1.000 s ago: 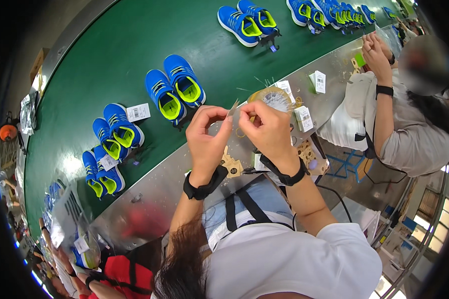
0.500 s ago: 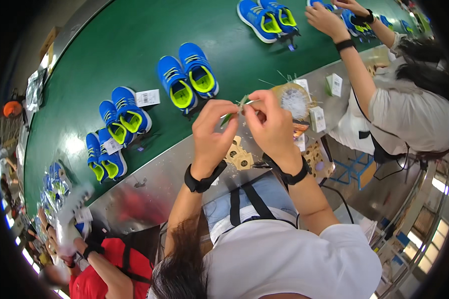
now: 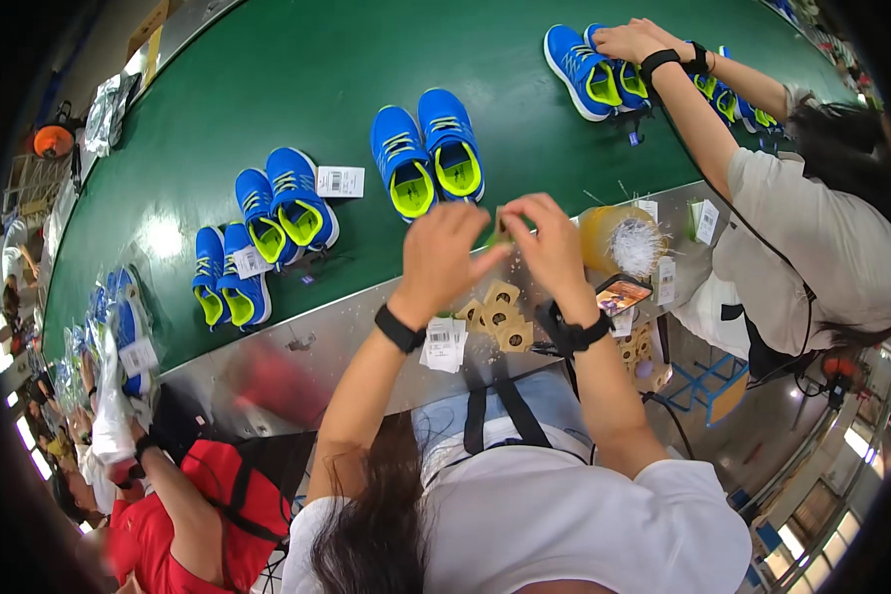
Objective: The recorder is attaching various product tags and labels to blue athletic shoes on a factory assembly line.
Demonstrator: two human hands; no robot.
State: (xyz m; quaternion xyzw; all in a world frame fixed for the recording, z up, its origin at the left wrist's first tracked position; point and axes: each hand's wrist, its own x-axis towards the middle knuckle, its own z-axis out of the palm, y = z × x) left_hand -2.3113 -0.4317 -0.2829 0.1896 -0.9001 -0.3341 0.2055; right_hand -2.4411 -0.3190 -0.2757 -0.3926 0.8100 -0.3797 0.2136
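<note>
My left hand (image 3: 442, 255) and my right hand (image 3: 546, 246) meet over the near edge of the green table. Between their fingertips is a small green and brown tag (image 3: 499, 230), partly hidden by the fingers. The right fingers pinch its upper end; the left thumb and fingers close around its other side. Just beyond stands a pair of blue shoes with lime linings (image 3: 434, 163). Below my hands, square brown tags with round dark centres (image 3: 505, 319) lie in a loose heap beside white barcode labels (image 3: 444, 345).
Right of my hands stand a yellow tub (image 3: 596, 238) of white plastic fasteners and a phone (image 3: 622, 294). More blue shoes (image 3: 285, 203) line the green surface (image 3: 346, 49). A co-worker's hands (image 3: 629, 42) touch shoes at right; another person in red (image 3: 193, 515) is at left.
Shoes and table have shifted rightward in the view. My hands have tilted, and the tag between them shows less. The co-worker at right has brought both hands to a nearer shoe pair.
</note>
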